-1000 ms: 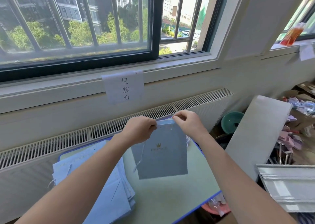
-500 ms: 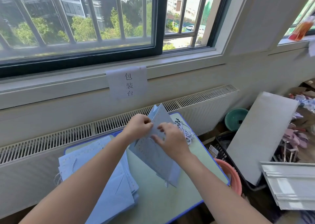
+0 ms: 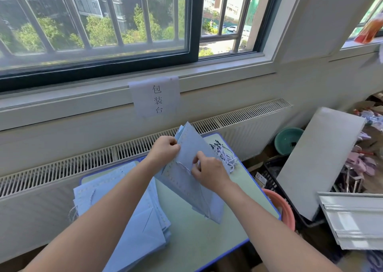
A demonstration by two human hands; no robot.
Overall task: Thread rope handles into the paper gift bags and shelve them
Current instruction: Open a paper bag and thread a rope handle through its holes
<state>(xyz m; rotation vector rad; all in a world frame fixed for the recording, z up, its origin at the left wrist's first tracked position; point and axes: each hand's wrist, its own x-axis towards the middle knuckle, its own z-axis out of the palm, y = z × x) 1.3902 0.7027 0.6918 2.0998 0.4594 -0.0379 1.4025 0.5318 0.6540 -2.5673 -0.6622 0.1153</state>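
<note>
Windowsill-side table (image 3: 207, 236) is used as workbench. Blue gift bag (image 3: 186, 180) is pinched at its top edge by left hand (image 3: 165, 149), tilted for hole access; rope (image 3: 183, 167) is pinched against it by right hand (image 3: 209, 171). Spare ropes (image 3: 224, 155) are kept just beyond the right hand, bag stack (image 3: 124, 215) below the left.

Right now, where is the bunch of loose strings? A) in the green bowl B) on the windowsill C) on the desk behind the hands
C: the bunch of loose strings lies on the desk, just beyond the right hand and the held bag.
</note>
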